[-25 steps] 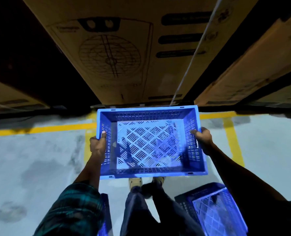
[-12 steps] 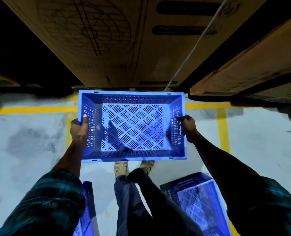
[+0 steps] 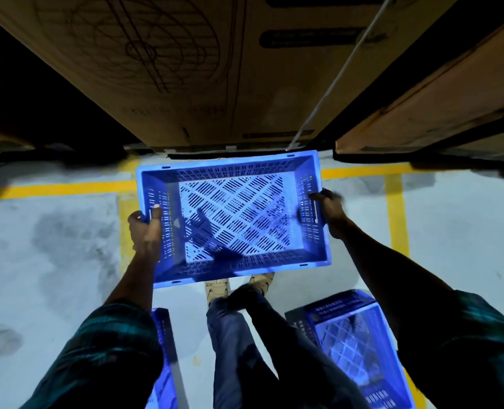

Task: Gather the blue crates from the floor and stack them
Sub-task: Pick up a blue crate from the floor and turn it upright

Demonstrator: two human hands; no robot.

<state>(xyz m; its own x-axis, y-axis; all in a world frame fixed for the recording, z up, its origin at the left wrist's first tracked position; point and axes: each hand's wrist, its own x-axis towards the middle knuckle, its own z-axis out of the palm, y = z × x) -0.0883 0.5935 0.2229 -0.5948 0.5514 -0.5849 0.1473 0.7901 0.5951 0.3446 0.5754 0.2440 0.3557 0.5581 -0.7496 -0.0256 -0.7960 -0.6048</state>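
Note:
An empty blue perforated crate [image 3: 233, 215] hangs in the air in front of me, mouth up, over the grey floor. My left hand [image 3: 146, 228] grips its left wall at the handle slot, thumb inside. My right hand [image 3: 330, 211] grips the right wall the same way. A second blue crate [image 3: 354, 346] lies on the floor at the lower right, by my right leg. The edge of a third blue crate [image 3: 165, 349] shows at the lower left, mostly hidden behind my left sleeve.
Large cardboard boxes [image 3: 186, 69] stand right ahead, with another box [image 3: 436, 98] at the right and a dark gap between them. Yellow floor lines [image 3: 67, 187] run across and toward me. My feet [image 3: 239, 283] stand just under the held crate.
The held crate has moved slightly forward, closer to the cardboard boxes, and tilted a little down to the right. Both hands keep their grip.

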